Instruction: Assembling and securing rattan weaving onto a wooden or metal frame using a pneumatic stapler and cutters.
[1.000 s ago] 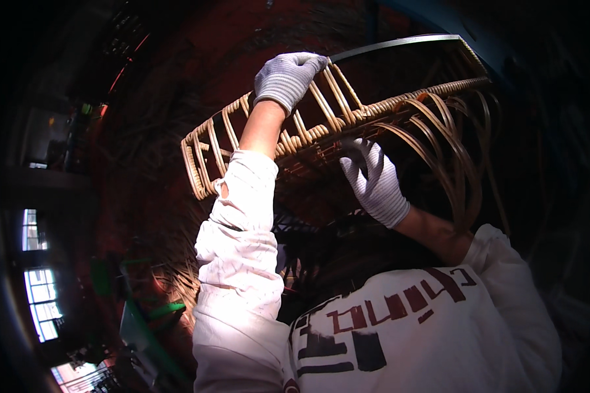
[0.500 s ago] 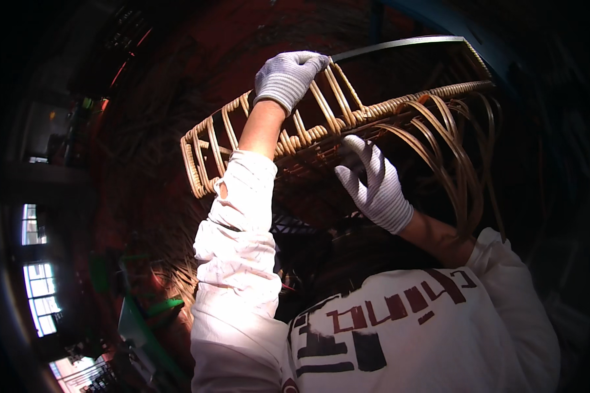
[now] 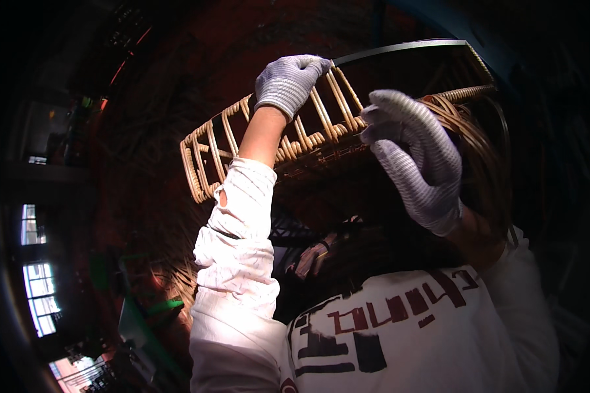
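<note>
A long frame (image 3: 322,110) of tan rattan-like strands wound on bars stretches across the upper middle. Evenly spaced slats cross its left part. My left hand (image 3: 288,85), in a white-and-grey striped glove, is closed over the top rail. In a matching glove, my right hand (image 3: 423,157) is raised before the lower rail, its fingers slightly curved and the thumb apart. Nothing shows in its grasp, and I cannot tell whether its fingertips touch the rail. Loose strands (image 3: 472,128) hang from the rail to its right, partly hidden by that hand.
A bare grey metal bar (image 3: 406,47) forms the frame's upper right edge. Scattered strands (image 3: 180,278) lie on the dark floor at lower left, beside a green object (image 3: 164,306). Bright windows (image 3: 40,298) stand at far left.
My right hand has moved right and up, and now covers part of the lower rail and the loose strands. My left hand keeps its hold; the frame has barely shifted.
</note>
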### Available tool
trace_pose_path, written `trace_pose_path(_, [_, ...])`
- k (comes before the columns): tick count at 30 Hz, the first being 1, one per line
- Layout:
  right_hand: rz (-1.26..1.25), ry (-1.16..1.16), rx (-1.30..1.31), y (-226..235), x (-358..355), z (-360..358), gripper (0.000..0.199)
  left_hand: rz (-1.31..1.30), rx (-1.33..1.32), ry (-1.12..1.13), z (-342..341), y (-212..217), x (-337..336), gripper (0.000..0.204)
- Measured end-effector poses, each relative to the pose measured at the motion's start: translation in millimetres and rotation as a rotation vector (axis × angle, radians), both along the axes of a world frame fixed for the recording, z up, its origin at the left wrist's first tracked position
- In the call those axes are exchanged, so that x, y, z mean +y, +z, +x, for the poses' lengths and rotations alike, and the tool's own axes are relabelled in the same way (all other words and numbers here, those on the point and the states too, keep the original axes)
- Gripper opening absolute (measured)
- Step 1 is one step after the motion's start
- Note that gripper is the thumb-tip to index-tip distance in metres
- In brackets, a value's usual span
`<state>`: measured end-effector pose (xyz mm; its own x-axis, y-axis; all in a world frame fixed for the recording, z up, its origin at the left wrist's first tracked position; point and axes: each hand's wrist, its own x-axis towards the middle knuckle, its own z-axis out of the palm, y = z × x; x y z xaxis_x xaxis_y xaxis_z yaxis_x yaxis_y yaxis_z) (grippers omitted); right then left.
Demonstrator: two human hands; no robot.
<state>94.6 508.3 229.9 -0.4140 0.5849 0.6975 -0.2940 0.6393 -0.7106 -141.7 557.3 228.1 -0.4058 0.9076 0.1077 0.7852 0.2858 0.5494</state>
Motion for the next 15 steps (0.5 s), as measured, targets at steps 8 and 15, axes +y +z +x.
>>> trace_pose_path(8, [-0.210,-0.067,0.153,130.3,139.6,26.4,0.046,-0.032,0.003,-0.011,-10.6,2.1,5.8,0.037])
trace_pose_path(15, [-0.046,-0.204,-0.768,171.9,205.7,23.4,0.027,-0.011,-0.015,-0.036,-2.0,10.9,20.7,0.035])
